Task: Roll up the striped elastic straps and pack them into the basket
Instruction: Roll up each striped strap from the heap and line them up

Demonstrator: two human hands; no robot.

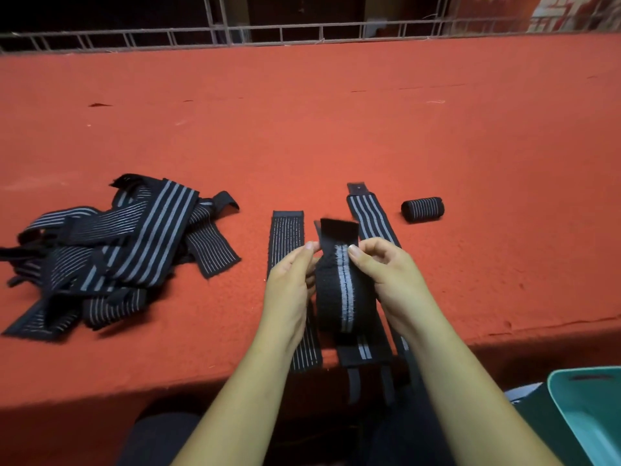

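One rolled strap (pixel 422 210) sits finished, beyond and to the right of the right hand (pixel 386 277). Two lie flat: one flat strap (pixel 288 237) just left of the left hand (pixel 289 284), and a second flat strap (pixel 368 210) running behind the right hand. Well off to the left is a tangled pile (pixel 111 253) (too knotted to count). All on the red table (pixel 336 129). One teal basket (pixel 588 408) sits low beside the right forearm. The held strap (pixel 342 290) stands between both hands, each pinching it near the top.
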